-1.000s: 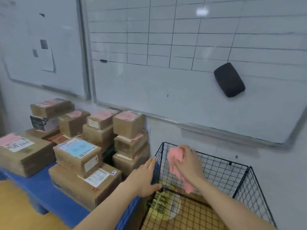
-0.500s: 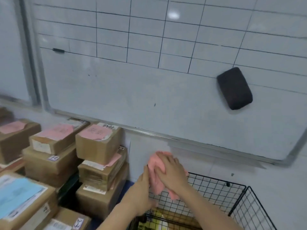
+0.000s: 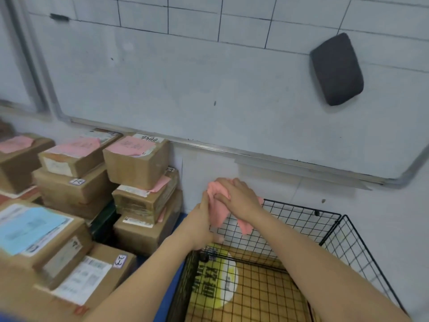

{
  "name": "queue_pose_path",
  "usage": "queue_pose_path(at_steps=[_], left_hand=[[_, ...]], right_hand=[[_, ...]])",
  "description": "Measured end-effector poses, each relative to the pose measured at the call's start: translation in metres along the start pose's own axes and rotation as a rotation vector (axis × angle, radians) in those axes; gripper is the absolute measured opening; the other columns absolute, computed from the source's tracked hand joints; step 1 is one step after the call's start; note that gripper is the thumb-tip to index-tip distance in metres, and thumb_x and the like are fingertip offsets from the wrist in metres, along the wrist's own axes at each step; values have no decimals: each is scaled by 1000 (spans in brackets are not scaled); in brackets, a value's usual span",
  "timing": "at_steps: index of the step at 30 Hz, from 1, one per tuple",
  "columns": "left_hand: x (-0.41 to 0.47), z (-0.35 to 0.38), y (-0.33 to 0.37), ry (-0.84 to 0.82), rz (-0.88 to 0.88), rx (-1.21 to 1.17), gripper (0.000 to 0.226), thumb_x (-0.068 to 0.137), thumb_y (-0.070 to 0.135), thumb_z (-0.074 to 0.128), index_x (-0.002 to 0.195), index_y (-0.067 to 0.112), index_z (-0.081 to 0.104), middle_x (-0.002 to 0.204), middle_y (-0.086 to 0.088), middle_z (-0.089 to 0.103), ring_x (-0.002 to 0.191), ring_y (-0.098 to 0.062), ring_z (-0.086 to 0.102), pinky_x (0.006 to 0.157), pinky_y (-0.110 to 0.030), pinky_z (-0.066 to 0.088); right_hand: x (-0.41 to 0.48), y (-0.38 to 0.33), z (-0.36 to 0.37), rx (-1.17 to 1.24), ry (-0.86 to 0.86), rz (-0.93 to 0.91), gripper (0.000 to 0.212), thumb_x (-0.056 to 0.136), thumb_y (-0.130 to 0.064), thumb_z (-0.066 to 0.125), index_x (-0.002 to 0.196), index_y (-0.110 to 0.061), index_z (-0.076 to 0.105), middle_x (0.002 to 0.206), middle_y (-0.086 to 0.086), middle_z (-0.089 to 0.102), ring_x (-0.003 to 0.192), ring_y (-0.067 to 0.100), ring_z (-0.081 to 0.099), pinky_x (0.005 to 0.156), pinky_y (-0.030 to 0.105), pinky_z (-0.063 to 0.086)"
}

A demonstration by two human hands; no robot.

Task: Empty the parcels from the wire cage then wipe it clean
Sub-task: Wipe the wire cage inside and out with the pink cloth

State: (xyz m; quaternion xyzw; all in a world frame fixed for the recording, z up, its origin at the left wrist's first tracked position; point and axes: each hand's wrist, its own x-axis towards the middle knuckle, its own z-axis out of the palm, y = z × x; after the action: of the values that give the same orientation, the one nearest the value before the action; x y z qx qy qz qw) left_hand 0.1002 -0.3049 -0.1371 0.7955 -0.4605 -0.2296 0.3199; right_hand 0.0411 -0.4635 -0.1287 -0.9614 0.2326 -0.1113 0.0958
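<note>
A black wire cage [image 3: 299, 213] stands open-topped at the lower right, with no parcels inside it; a yellow floor with a round printed sticker shows through its bottom. My right hand [image 3: 239, 197] grips a pink cloth [image 3: 217, 206] at the cage's back left top corner. My left hand [image 3: 200, 223] is up against the same cloth from the left, fingers on it. Brown cardboard parcels [image 3: 137, 161] with pink and white labels are stacked to the left of the cage.
More parcels [image 3: 39, 231], one with a blue label, fill a blue surface at the left. A whiteboard [image 3: 209, 77] with a ruled grid hangs on the wall behind, and a black eraser [image 3: 336, 69] sticks to it at the upper right.
My left hand has lifted off the cage's left rim and joined the right hand on the pink cloth. Both hands have moved up to the cage's back corner. The view has swung right.
</note>
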Motion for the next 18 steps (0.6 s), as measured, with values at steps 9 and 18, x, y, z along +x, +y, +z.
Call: queue_pose_path(at_steps=[9, 18], left_hand=[[-1, -1, 0, -7, -44, 89, 125, 76, 29, 79, 147, 24, -24, 157, -8, 21, 138, -23, 33, 110, -35, 31], [0, -2, -1, -16, -54, 163, 124, 78, 28, 77, 146, 23, -27, 154, -14, 27, 135, -26, 38, 107, -36, 35]], right_hand=[[-5, 8, -6, -5, -6, -15, 44, 96, -46, 47, 138, -36, 39, 125, 5, 51, 115, 23, 47, 84, 32, 39], [-16, 19, -15, 67, -31, -13, 47, 96, -45, 47, 140, -34, 36, 127, 6, 47, 118, 23, 42, 91, 36, 40]])
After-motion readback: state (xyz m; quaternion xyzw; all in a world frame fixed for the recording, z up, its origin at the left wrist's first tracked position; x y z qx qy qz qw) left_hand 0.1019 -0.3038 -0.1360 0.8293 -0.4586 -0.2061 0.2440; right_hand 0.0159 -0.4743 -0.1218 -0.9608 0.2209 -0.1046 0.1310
